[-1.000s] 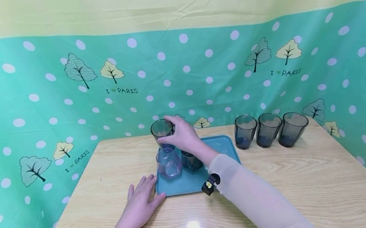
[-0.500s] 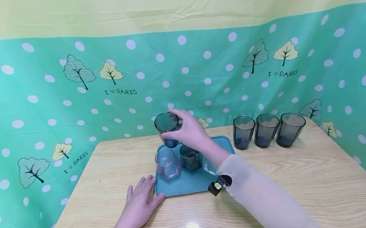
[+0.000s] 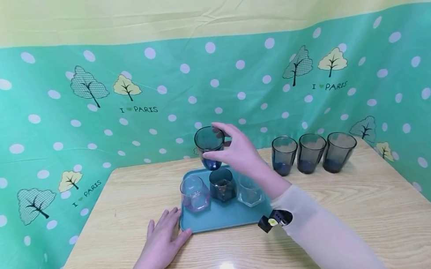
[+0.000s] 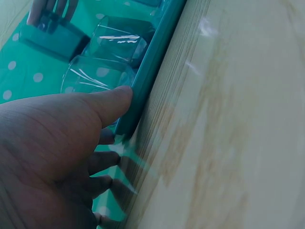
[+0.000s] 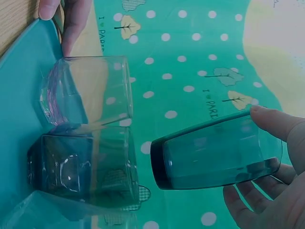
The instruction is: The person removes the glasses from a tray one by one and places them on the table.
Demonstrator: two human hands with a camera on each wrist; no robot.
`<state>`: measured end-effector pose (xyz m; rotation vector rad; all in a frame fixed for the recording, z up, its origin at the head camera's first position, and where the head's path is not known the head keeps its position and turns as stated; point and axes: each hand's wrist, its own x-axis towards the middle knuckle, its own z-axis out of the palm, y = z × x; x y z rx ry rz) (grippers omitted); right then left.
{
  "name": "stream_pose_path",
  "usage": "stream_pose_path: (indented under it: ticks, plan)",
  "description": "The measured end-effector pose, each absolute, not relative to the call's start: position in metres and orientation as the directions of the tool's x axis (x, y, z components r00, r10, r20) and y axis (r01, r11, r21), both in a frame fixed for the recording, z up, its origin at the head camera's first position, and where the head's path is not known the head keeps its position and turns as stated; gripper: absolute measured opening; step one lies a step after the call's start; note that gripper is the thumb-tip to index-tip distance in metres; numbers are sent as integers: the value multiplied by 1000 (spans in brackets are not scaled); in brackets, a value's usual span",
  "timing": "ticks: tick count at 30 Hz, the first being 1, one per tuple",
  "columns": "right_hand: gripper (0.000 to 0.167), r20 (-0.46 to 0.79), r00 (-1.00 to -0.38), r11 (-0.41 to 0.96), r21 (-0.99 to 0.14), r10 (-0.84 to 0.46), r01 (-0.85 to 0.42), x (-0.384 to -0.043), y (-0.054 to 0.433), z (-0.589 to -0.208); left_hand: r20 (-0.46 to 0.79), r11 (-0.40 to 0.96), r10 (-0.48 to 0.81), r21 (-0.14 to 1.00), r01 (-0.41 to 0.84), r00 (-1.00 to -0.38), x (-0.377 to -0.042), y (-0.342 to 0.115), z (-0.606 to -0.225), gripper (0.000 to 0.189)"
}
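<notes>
My right hand pinches a tall dark glass near its rim, thumb on one side and fingers on the other. In the right wrist view that glass hangs off the tray, beside the shorter glasses. On the blue tray stand three short glasses in a row: a pinkish clear one, a dark one and a clear one. My left hand rests at the tray's left front corner; its thumb touches the tray rim, with the other fingers spread along the side.
Three tall dark glasses stand in a row on the wooden table, right of the tray. A polka-dot cloth hangs behind the table and along both sides. A wrist camera sits at the right cuff.
The right hand has carried the tall dark glass rightward and a little up, from behind the pinkish glass to behind the short dark one. My left hand stays at the tray corner.
</notes>
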<state>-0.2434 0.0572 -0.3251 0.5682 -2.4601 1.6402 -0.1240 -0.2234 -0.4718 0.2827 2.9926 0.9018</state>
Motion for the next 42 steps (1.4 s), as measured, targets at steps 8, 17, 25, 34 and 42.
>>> stream_pose_path:
  ticks: [8,17,25,34,42]
  plan:
    - [86,286,-942,336,-882,-174,-330,-233,79,-322,61,819,177,544,181,-982,-124,-222,-471,72]
    - [87,342,-930,316,-875,-135,-368,-219,101,-319,51,822,173,542,173,-984,-124,-223,-472,74]
    - [86,351,-932,303,-882,-89,-361,-209,120,-321,40,823,170,544,164,-985,-124,-223,-472,75]
    - [87,305,-951,324,-895,-58,-307,-196,148,-321,56,818,174,548,176,-983,-124,-222,-472,76]
    - [91,299,-954,354,-890,-23,-287,-191,171,-323,56,816,174,550,176,-983,-124,-222,-473,76]
